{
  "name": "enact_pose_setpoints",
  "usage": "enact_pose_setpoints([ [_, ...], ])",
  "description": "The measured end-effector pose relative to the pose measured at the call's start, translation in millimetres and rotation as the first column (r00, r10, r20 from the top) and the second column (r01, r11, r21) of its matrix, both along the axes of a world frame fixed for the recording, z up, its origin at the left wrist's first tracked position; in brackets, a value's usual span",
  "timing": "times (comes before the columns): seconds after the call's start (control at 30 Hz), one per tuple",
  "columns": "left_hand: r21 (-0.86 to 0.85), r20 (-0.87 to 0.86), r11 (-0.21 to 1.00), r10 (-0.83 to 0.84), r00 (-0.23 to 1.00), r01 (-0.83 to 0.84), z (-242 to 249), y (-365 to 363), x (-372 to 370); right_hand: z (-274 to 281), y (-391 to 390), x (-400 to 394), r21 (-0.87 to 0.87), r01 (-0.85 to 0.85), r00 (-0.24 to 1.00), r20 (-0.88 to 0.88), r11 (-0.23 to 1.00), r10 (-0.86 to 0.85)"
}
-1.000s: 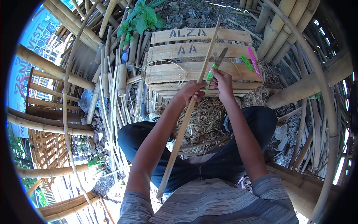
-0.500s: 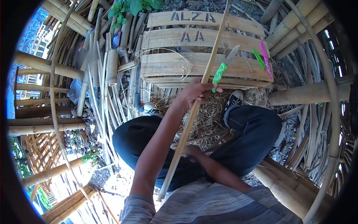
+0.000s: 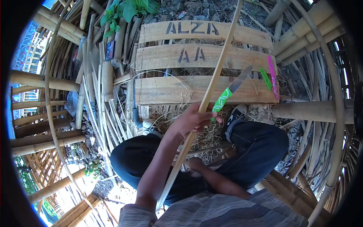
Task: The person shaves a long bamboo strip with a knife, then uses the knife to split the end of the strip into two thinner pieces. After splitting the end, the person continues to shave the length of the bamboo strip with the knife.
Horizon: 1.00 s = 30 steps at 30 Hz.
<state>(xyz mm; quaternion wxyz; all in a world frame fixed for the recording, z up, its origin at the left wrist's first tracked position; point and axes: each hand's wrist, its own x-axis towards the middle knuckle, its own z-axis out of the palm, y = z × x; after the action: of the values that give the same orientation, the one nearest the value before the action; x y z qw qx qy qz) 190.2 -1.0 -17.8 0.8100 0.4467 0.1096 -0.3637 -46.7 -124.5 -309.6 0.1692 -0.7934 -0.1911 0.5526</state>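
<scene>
Left hand (image 3: 193, 120) grips bamboo strip (image 3: 211, 81) and knife (image 3: 227, 94) | right hand (image 3: 194, 164) low, grip unclear | crate (image 3: 166, 90) edge ahead

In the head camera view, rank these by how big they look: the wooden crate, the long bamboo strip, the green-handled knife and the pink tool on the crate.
1. wooden crate
2. bamboo strip, longest but thin
3. and 4. green-handled knife and pink tool look about alike; the knife is nearer the camera, so unsure.

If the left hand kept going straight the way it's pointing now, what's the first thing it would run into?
The left hand, gripping the bamboo strip and green-handled knife, points up toward the wooden crate. It would probably meet the crate's nearest slat first, though depth is unclear.
</scene>
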Motion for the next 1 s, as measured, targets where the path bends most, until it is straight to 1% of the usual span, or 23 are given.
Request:
enact_pose_setpoints([
  [0.03,0.034,0.025,0.999,0.005,1.000,-0.006,-1.9,-0.9,-5.4,-5.5,2.0,-3.1,-0.012,0.006,0.999,-0.033,1.000,-0.007],
  [0.07,0.073,0.072,0.997,0.001,0.997,-0.006,-3.3,-1.8,-9.0,-12.9,3.5,2.5,0.002,-0.038,0.992,-0.122,0.999,0.038],
  [0.1,0.075,0.052,0.997,0.001,0.999,-0.005,-7.5,-1.8,-16.6,-8.8,2.0,7.9,0.018,-0.083,0.970,-0.229,0.996,0.085],
  [0.13,0.092,0.062,0.995,0.035,0.997,-0.041,-13.3,-1.5,-21.2,-2.3,-4.8,13.1,0.124,-0.130,0.960,-0.231,0.984,0.156],
  [0.17,0.107,0.092,0.992,0.062,0.994,-0.072,-14.0,-2.7,-24.0,14.6,-5.1,17.2,0.125,-0.114,0.964,-0.226,0.986,0.140],
  [0.2,0.095,0.098,0.992,0.070,0.993,-0.079,-6.2,-4.1,-27.2,41.0,-5.1,29.1,0.151,-0.079,0.997,-0.001,0.985,0.080],
  [0.23,0.093,0.128,0.994,0.050,0.990,-0.062,-4.9,-3.5,-29.2,58.9,-4.4,46.7,0.178,-0.054,0.973,0.231,0.983,0.012],
  [0.3,0.098,0.102,0.993,0.050,0.993,-0.060,-13.8,-0.9,-33.4,74.1,1.7,97.8,0.067,0.078,0.967,0.238,0.995,-0.092],
  [0.33,0.106,0.105,0.992,0.062,0.993,-0.073,-17.5,-0.6,-35.4,87.9,-4.3,125.0,0.171,0.167,0.950,0.236,0.971,-0.205],
  [0.37,0.108,0.136,0.991,0.062,0.989,-0.077,-17.7,0.2,-37.7,107.8,-14.0,151.1,0.279,0.245,0.924,0.222,0.928,-0.311],
  [0.4,0.112,0.115,0.989,0.082,0.990,-0.095,-17.1,0.6,-38.6,147.0,-24.0,172.3,0.344,0.495,0.850,-0.003,0.798,-0.526],
  [0.43,0.116,0.091,0.987,0.103,0.991,-0.113,-20.1,1.5,-38.7,190.8,-34.2,189.2,0.345,0.712,0.697,-0.244,0.612,-0.674],
  [0.5,0.100,0.138,0.991,0.074,0.988,-0.088,-34.2,2.2,-35.9,243.0,-46.2,221.4,0.536,0.649,0.657,-0.038,0.539,-0.753],
  [0.53,0.105,0.133,0.985,0.122,0.984,-0.136,-32.5,-0.3,-36.3,252.9,-49.4,234.7,0.552,0.637,0.658,-0.026,0.538,-0.753],
  [0.6,0.088,0.117,0.977,0.181,0.976,-0.192,-36.4,-4.3,-36.5,267.9,-53.4,251.1,0.561,0.752,0.527,-0.197,0.346,-0.827],
  [0.63,0.087,0.134,0.978,0.178,0.975,-0.190,-40.1,-5.7,-36.5,269.9,-52.5,253.8,0.575,0.743,0.528,-0.189,0.342,-0.828],
  [0.7,0.167,0.179,0.963,0.182,0.967,-0.212,-45.5,-9.0,-35.9,270.4,-47.8,256.9,0.476,0.814,0.532,-0.384,0.332,-0.755],
  [0.73,0.197,0.180,0.955,0.186,0.966,-0.220,-44.4,-10.8,-36.7,275.4,-40.0,250.6,0.479,0.822,0.496,-0.339,0.307,-0.800],
  [0.77,0.195,0.195,0.955,0.186,0.963,-0.224,-44.2,-12.7,-37.6,266.2,-37.1,247.5,0.492,0.815,0.502,-0.332,0.307,-0.799],
  [0.83,0.296,0.273,0.930,0.135,0.953,-0.217,-43.8,-15.7,-40.5,232.8,-31.1,248.3,0.567,0.795,0.459,-0.328,0.217,-0.826],
  [0.9,0.309,0.293,0.929,0.111,0.950,-0.205,-46.4,-14.7,-41.4,225.7,-32.0,249.4,0.578,0.791,0.464,-0.350,0.203,-0.813],
  [0.97,0.255,0.323,0.935,0.156,0.933,-0.244,-40.7,-14.4,-46.5,226.8,-34.0,249.5,0.540,0.826,0.316,-0.682,-0.162,-0.659],
  [1.0,0.338,0.329,0.913,0.114,0.938,-0.229,-52.3,-9.9,-47.2,247.9,-33.5,248.0,0.501,0.837,0.253,-0.712,-0.222,-0.655],
])
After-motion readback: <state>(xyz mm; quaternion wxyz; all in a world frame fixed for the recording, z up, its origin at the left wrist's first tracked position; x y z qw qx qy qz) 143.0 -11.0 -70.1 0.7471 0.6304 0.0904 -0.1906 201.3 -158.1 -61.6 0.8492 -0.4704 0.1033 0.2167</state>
